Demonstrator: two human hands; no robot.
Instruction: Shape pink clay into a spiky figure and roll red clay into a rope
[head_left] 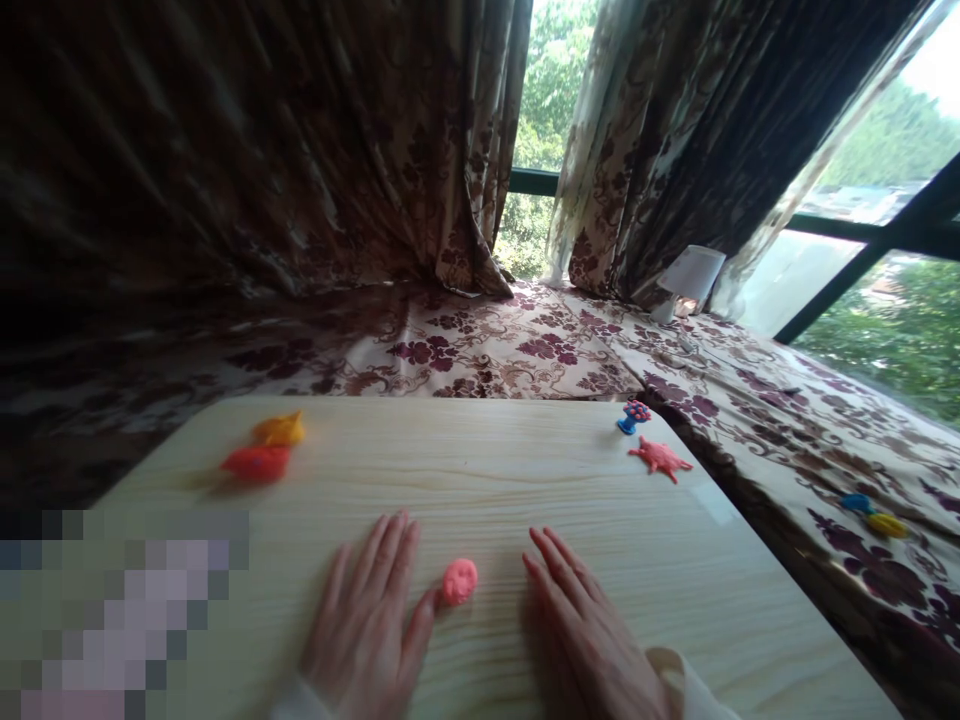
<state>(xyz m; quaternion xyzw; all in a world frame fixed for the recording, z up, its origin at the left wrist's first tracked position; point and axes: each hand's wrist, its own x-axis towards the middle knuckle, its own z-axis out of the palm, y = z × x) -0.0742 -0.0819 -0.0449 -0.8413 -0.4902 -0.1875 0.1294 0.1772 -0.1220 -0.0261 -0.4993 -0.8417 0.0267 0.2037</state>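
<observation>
A flattened pink lump of modelling clay (pixel 460 581) with dents in its top lies on the pale wooden table (pixel 480 480) between my hands. My left hand (pixel 371 620) rests flat on the tabletop with its fingers stretched out; its thumb tip is right beside the lump, and whether they touch I cannot tell. To the right of the clay, my right hand (pixel 581 620) lies with fingers extended and held close together, apart from the lump. Neither hand holds anything.
Orange (pixel 279 429) and red clay figures (pixel 257 463) sit at the table's far left. A blue clay piece with a pink dotted top (pixel 634 416) and a pink turtle-like figure (pixel 660 458) are far right. Blue and yellow lumps (pixel 887 524) and a lamp (pixel 691 275) rest on floral cloth beyond.
</observation>
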